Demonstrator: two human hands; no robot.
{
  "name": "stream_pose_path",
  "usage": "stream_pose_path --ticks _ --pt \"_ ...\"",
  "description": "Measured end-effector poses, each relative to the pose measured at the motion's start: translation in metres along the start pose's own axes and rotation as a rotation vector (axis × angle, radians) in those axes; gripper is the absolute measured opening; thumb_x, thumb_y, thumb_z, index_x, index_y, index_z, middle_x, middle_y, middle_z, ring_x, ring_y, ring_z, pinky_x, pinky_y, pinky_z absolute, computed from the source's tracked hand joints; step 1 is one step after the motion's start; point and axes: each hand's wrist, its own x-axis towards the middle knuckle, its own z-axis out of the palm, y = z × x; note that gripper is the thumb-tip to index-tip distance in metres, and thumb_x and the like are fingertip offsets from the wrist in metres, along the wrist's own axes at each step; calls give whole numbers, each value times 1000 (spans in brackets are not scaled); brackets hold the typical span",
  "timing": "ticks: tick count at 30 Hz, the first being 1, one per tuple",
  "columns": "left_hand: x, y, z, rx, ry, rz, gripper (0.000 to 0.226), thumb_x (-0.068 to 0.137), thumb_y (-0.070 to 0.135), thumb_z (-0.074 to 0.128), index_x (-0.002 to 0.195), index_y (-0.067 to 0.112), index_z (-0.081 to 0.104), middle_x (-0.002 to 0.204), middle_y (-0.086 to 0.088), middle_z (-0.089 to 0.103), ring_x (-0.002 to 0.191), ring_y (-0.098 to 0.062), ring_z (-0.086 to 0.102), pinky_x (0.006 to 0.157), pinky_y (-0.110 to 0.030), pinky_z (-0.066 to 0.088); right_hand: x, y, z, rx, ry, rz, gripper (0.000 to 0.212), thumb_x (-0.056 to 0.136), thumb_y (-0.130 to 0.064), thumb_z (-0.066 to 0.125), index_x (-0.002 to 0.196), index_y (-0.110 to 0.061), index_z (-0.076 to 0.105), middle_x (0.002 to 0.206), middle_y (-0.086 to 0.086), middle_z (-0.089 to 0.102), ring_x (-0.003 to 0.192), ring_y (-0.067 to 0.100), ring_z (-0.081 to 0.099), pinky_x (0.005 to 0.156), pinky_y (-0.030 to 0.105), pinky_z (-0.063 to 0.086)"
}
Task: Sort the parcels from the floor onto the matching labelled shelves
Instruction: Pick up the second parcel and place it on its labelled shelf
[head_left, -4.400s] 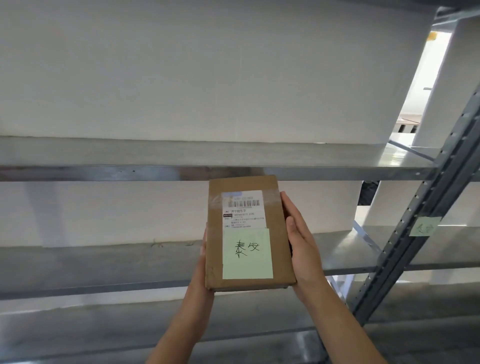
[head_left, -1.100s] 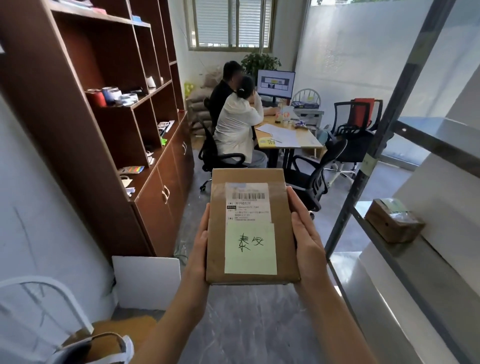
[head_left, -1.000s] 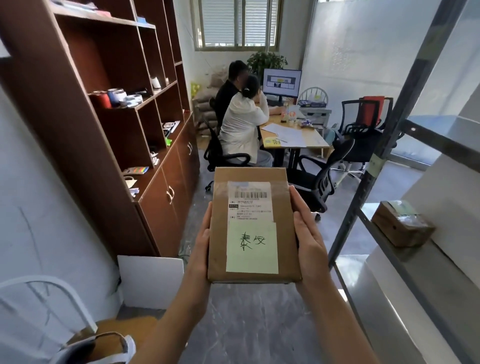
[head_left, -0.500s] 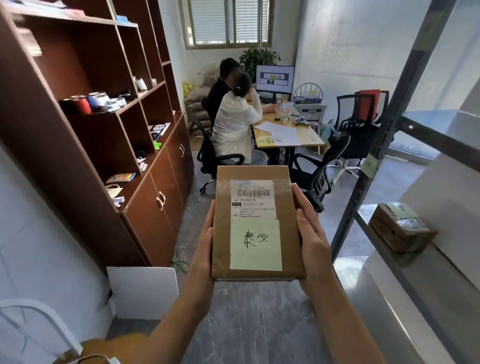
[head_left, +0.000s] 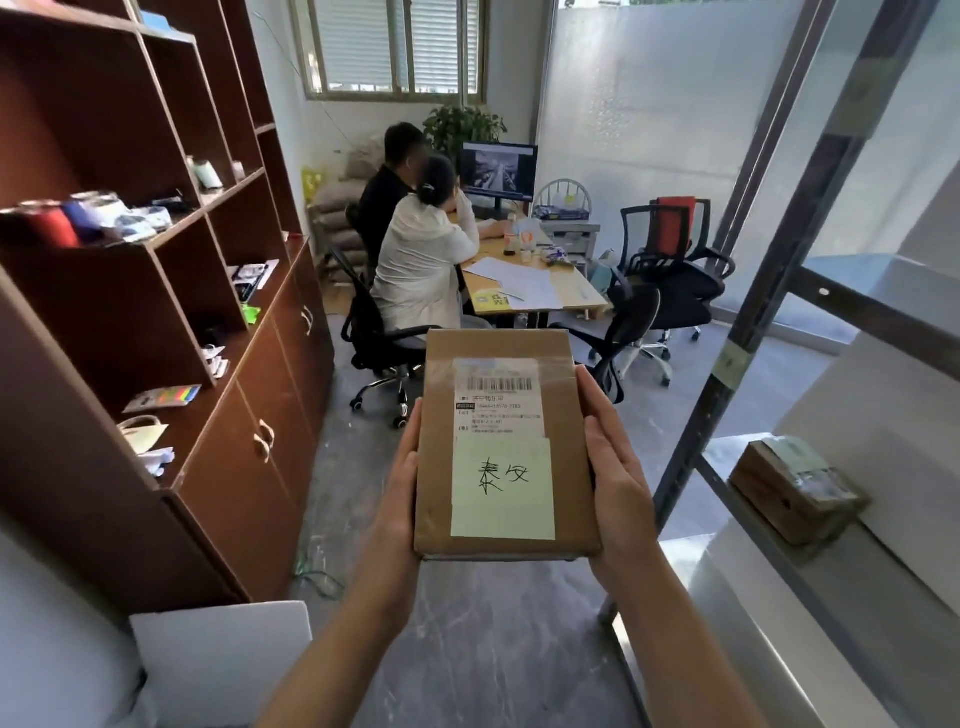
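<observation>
I hold a flat brown cardboard parcel (head_left: 441, 467) upright in front of me, with a white barcode label and a pale green handwritten note on its face. My left hand (head_left: 402, 499) grips its left edge and my right hand (head_left: 615, 467) grips its right edge. To the right stands a grey metal shelf rack (head_left: 727, 426) with a small green label (head_left: 731, 364) on its upright post. A second brown parcel (head_left: 795, 488) lies on the rack's middle shelf, against the white wall.
A dark wooden cabinet (head_left: 223, 415) with open shelves lines the left side. Two people sit at a desk (head_left: 571, 299) with a monitor straight ahead, with black office chairs (head_left: 670, 280) around it. A white board (head_left: 223, 654) leans at lower left. Grey floor runs between cabinet and rack.
Since 4.4 s ago my view has swung from facing the metal shelves to looking down the aisle toward the desk. The parcel stays gripped in both hands. Over the last second the view shifts only slightly.
</observation>
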Motion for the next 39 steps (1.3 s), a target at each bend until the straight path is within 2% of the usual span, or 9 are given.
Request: stream_pose_path --ticks 4,8,13,20,25,29,32,36,39 --pt "32 3 -23 -5 -10 -8 54 92 62 39 147 58 36 156 16 46 142 -12 46 118 -52 36 29 13 22 7 13 -3 44 108 -19 30 142 -40 49 130 -4 68 119 25 65 100 50 52" --pt "64 0 -46 -18 4 -26 50 94 57 34 144 60 39 153 20 49 138 -7 50 114 -47 41 57 28 43 -1 24 -3 44 108 -19 31 142 -40 49 130 -4 68 117 25 66 93 42 58" --pt "99 -6 -67 -41 -46 -78 49 96 57 37 146 58 38 150 22 52 135 -3 53 113 -42 42 83 46 61 -4 95 4 44 108 -19 31 141 -41 50 130 -4 68 117 26 66 94 46 57" --pt "141 -25 -65 -37 -133 -104 45 107 46 29 151 49 35 152 19 50 139 -5 50 116 -43 38 107 60 53 -35 197 -32 44 108 -17 30 143 -37 48 126 -8 69 112 20 68 84 33 61" --pt "163 -38 -55 -18 -186 -131 47 108 40 23 153 50 28 149 24 51 132 5 53 107 -30 42 125 65 38 -25 241 -34 45 108 -14 29 144 -32 48 123 -9 71 105 15 71 75 27 61" --pt "185 -42 -46 1 -213 -137 47 109 36 22 155 47 28 150 25 50 133 7 51 106 -26 42 144 68 28 -17 275 -28 44 108 -16 30 143 -35 49 128 -9 69 110 17 70 79 30 62" --pt "205 -49 -37 6 -222 -136 47 110 34 21 155 44 29 146 30 52 129 13 51 100 -14 46 161 71 18 -24 297 -31 44 108 -17 30 143 -37 49 134 -7 65 115 20 67 86 35 61" --pt "230 -53 -20 -30 -235 -157 47 109 34 22 154 46 30 146 28 53 132 5 52 105 -26 42 185 69 3 -10 303 -30 44 108 -17 30 142 -37 50 134 -8 65 117 19 66 89 35 60" --pt "250 -56 -4 -33 -231 -148 47 109 33 22 154 45 31 145 30 53 131 7 52 104 -25 42 205 65 -10 9 310 -44 44 108 -16 30 142 -36 51 134 -7 65 118 21 66 91 36 59"
